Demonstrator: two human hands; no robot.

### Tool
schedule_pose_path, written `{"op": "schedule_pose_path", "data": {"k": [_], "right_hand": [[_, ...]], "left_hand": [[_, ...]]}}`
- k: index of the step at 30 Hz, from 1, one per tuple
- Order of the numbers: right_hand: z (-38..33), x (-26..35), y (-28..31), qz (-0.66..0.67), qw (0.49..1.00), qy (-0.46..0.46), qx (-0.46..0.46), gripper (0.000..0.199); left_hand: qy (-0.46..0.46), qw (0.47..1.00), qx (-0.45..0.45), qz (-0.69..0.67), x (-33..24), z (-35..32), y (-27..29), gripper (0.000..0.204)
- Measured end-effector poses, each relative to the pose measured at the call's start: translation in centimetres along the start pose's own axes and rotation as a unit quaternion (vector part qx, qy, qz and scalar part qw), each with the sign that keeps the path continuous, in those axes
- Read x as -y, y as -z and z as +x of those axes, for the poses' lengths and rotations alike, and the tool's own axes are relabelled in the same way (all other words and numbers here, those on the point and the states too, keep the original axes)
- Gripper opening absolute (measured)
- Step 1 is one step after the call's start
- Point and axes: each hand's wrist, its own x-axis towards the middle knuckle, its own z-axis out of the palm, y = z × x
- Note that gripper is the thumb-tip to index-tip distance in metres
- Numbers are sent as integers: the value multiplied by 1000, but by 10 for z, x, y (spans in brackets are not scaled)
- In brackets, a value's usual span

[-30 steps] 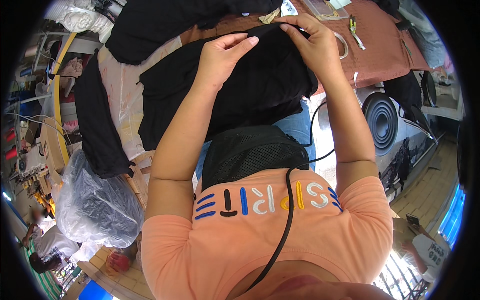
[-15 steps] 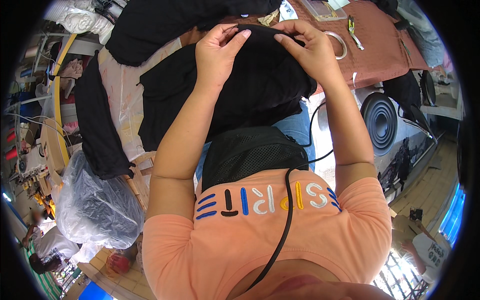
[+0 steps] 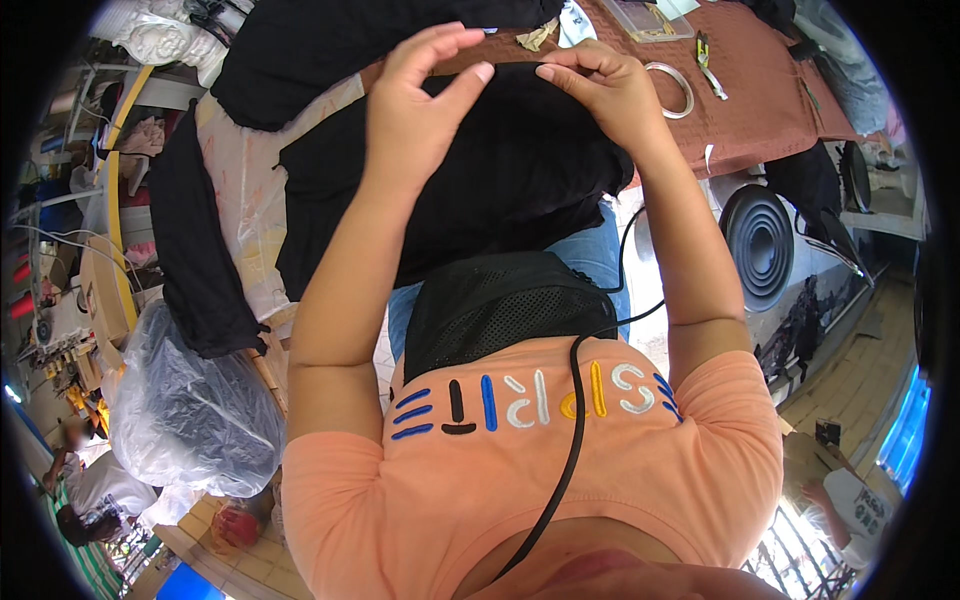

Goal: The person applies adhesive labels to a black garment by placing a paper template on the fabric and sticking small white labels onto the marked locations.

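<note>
A black garment (image 3: 500,180) lies over the near edge of a table with a brown cloth (image 3: 760,110) and hangs down toward my lap. My left hand (image 3: 420,100) rests on its upper edge, thumb and fingers spread, pinching at the cloth. My right hand (image 3: 600,90) grips the same edge close beside it, fingers curled on the fabric. The fingertips of both hands nearly meet at the garment's top.
More black cloth (image 3: 330,50) is piled at the table's far left. A tape ring (image 3: 670,90), small scissors (image 3: 708,60) and a flat clear case (image 3: 645,18) lie on the brown cloth. A clear bag of dark cloth (image 3: 190,410) sits at left, a round speaker (image 3: 765,245) at right.
Both hands have slid closer together along the garment's top edge. The left hand's fingers have lifted and spread; the right hand has curled tighter on the fabric.
</note>
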Motion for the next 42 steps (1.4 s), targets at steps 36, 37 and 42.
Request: {"op": "schedule_pose_path", "data": {"k": [36,37,42], "right_hand": [[-40,-51,-56,-154,984,76,-51,10],[-46,-52,-54,-152,985,67,-46,10],[-44,-59,-50,-160,982,77,-58,10]], "left_hand": [[-161,805,283,-495,-217,-72,56,14],[-161,812,275,-489,-219,-71,58,14],[-167,834,242,-468,-207,-63,70,12]]}}
